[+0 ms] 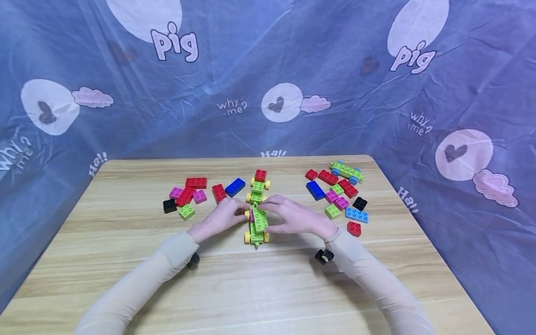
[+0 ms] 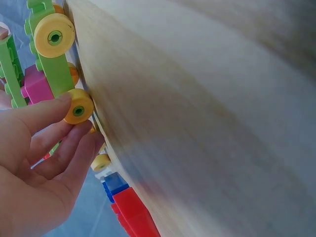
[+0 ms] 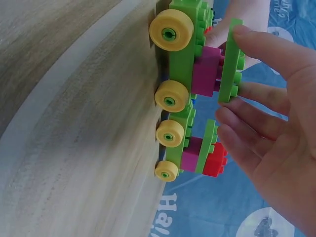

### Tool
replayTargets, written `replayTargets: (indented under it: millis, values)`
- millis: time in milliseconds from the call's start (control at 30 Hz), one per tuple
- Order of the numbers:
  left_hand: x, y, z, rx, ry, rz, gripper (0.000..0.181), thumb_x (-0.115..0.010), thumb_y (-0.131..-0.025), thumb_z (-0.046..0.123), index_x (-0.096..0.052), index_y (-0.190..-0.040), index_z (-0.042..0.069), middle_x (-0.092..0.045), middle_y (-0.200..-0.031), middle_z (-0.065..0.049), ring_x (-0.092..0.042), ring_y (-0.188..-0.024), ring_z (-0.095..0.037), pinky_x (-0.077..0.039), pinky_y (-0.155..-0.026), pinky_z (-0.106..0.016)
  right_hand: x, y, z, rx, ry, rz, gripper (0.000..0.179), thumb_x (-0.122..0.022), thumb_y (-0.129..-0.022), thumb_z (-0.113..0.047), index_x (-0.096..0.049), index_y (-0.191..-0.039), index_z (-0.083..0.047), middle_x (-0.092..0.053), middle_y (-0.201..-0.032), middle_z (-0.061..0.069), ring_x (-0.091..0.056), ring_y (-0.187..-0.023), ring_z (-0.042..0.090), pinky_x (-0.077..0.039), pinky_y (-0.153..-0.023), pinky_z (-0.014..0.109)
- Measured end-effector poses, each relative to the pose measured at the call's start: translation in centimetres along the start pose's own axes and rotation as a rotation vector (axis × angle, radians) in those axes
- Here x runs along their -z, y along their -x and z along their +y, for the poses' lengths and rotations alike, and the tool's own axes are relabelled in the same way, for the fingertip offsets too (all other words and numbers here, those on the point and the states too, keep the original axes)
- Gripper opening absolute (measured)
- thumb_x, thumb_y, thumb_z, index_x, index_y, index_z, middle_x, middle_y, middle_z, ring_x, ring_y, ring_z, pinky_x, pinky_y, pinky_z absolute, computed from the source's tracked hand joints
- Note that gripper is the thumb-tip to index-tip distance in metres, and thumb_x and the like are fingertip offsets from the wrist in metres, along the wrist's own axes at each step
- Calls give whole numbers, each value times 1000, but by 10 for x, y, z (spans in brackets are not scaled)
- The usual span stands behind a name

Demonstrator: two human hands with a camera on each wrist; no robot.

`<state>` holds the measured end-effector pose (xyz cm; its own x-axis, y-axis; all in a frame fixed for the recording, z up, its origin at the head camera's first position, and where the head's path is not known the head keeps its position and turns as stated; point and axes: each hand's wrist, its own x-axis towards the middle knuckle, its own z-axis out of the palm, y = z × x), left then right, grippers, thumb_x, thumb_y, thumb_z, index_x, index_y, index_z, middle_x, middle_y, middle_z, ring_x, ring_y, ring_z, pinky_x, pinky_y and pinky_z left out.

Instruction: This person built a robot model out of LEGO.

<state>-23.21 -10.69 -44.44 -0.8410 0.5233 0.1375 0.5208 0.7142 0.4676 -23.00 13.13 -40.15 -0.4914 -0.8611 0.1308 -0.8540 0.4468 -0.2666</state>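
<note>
Two light green wagon bases with yellow wheels stand in line at the table's middle. My left hand [image 1: 226, 215] pinches a yellow wheel [image 2: 79, 106] of the nearer wagon base [image 3: 181, 66] between thumb and fingers. A magenta brick [image 3: 206, 71] is mounted on that base. Over it, my right hand [image 1: 293, 215] holds a thin light green plate [image 3: 231, 61] by its two ends, the plate's underside right at the magenta brick's studs. The farther wagon [image 3: 186, 126] carries a magenta brick [image 3: 191, 153], a light green plate [image 3: 206, 146] and a red brick [image 3: 215, 159].
Left of the wagons lie loose bricks, among them red [image 1: 196, 183], blue [image 1: 235, 187], black [image 1: 169, 205] and light green [image 1: 186, 211]. More bricks lie at the right, including a light blue one [image 1: 357, 214], beside a green wagon base with blue wheels [image 1: 347, 171]. A blue printed cloth [image 1: 251, 60] hangs behind.
</note>
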Motion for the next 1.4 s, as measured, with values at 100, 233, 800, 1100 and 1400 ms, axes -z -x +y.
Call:
replayTargets:
  millis: [100, 233, 800, 1100, 1400]
  values:
    - [0, 0, 0, 2, -1, 2, 18, -74, -88, 15, -76, -104, 7, -76, -96, -8, -67, -84, -16, -55, -79, -33, -1, -1, 0, 0, -2, 5, 63, -76, -86, -36, -57, -134, 0, -61, -135, 16, -57, -127, 28, -47, -110, 40]
    - [0, -1, 0, -4, 3, 3, 18, -74, -88, 15, -76, -104, 6, -76, -96, -8, -67, -85, -17, -55, -80, -33, -2, -1, 1, -11, 3, 2, 63, -75, -86, -37, -57, -134, -1, -60, -136, 15, -56, -128, 28, -47, -110, 40]
    - [1, 0, 2, -6, 8, 0, 22, -74, -87, 13, -74, -108, 4, -76, -104, -12, -71, -96, -25, -57, -89, -40, -4, -7, -5, -26, 18, 19, 64, -77, -85, -37, -57, -133, 1, -61, -128, 12, -60, -118, 23, -52, -104, 35]
    - [0, 0, -1, -12, -4, 7, 21, -75, -87, 13, -75, -106, 4, -76, -101, -10, -70, -92, -22, -57, -85, -38, -6, -8, -3, -52, 8, 17, 65, -78, -83, -38, -58, -132, 0, -61, -129, 13, -60, -119, 23, -52, -104, 35]
    - [2, 0, 0, -4, 10, 1, 20, -73, -87, 11, -75, -106, 4, -76, -101, -12, -70, -92, -23, -57, -85, -39, -2, -11, -3, -20, 39, 9, 65, -76, -85, -39, -58, -132, 1, -62, -130, 15, -61, -120, 25, -52, -105, 36]
